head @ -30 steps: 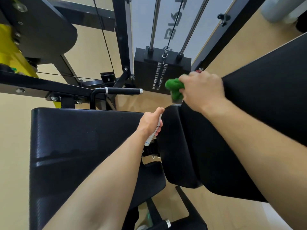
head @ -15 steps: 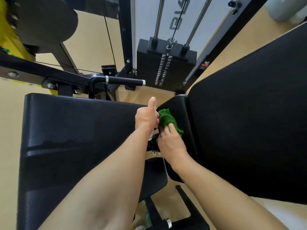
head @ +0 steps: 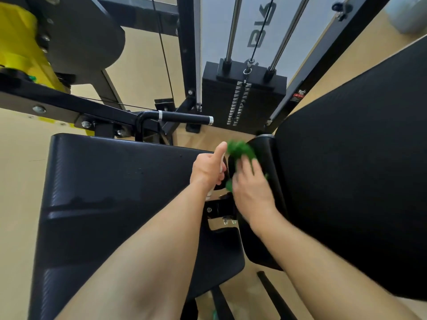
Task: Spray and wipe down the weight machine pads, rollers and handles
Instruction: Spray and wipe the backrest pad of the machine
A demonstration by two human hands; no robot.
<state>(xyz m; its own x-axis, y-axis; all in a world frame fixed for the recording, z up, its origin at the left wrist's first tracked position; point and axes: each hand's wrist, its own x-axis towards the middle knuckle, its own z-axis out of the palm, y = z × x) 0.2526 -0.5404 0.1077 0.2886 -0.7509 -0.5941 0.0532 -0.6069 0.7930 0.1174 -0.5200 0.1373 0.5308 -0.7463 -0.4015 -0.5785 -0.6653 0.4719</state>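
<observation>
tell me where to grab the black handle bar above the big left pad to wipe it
Grip the handle bar around its black sleeve, between the two silver rings. Come from above or from its free right end: it lies level, while its left end bends down into the frame.

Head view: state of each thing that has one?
left hand: grips spray bottle, thumb up
right hand: presses green cloth on side pad, blurred
spray bottle: mostly hidden in left hand
green cloth: bunched, against side pad
handle: untouched
</observation>
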